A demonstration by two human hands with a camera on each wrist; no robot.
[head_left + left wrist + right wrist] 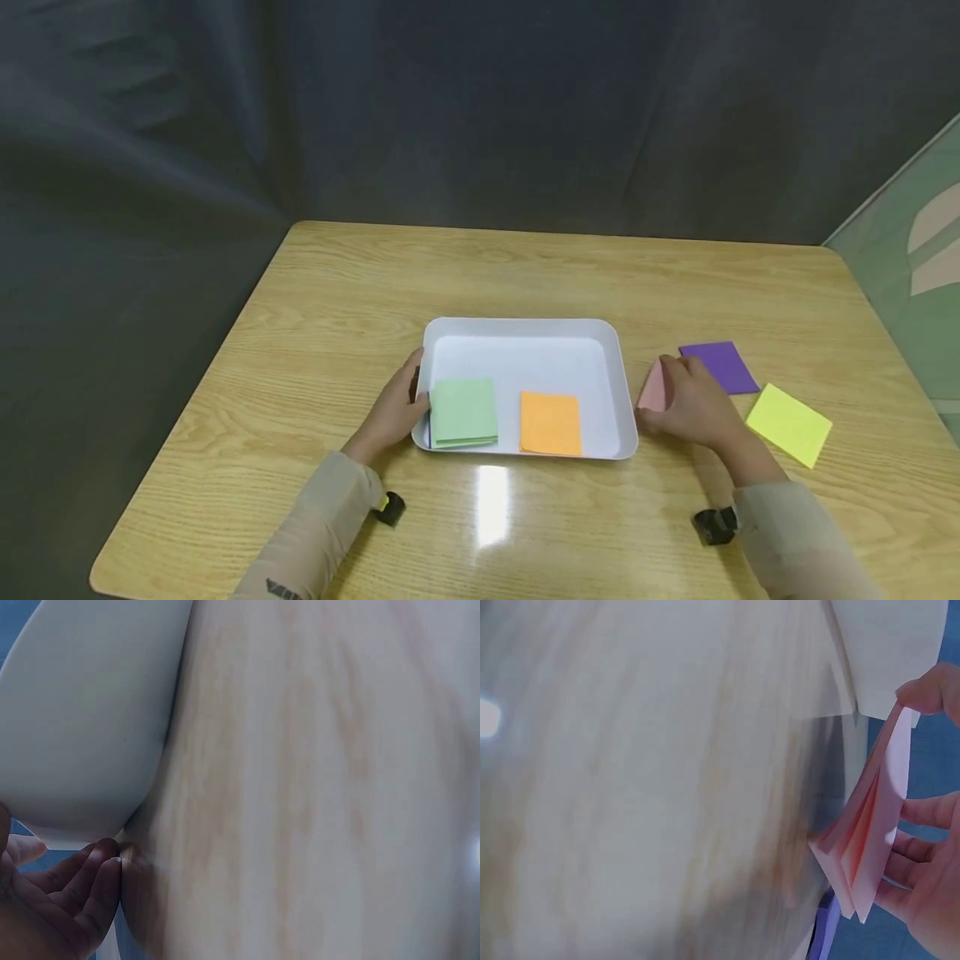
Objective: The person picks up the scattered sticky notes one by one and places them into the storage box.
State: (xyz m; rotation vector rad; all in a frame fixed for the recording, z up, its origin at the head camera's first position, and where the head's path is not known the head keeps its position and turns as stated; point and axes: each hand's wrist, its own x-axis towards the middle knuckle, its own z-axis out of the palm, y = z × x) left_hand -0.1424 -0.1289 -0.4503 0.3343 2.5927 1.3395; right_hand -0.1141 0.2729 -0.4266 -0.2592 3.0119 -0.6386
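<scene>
A shallow white tray sits on the table. My left hand grips its left side, thumb at the rim and the other fingers along the outer wall, as the left wrist view also shows. Just right of the tray, my right hand holds a folded pink paper by its edges. In the right wrist view this pink paper stands tilted, its layers fanning apart at one end. Inside the tray lie a folded green paper at the left and an orange one right of it.
A purple paper square and a yellow one lie on the wooden table right of my right hand. Dark sheeting hangs behind the table's far edge, and a green panel stands at the right.
</scene>
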